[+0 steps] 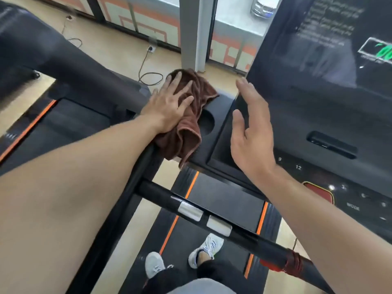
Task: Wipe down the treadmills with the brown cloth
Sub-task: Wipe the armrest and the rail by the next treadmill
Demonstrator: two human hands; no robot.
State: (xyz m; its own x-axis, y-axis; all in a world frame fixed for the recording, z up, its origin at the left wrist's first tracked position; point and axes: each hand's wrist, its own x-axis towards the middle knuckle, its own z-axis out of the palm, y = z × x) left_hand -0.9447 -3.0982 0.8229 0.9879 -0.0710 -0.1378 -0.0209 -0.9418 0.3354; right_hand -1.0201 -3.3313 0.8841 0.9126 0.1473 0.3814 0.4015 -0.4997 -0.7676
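My left hand (169, 105) pressed flat on the brown cloth (186, 124) left of the console (318, 115), while my right hand (250, 128) hovered open, holding nothing.

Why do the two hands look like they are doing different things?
The left hand presses flat on the crumpled brown cloth on the black treadmill console; the right hand holds nothing. The left hand lies palm down; the right hand is turned more on edge over the console. Both hands are open, with straight fingers.
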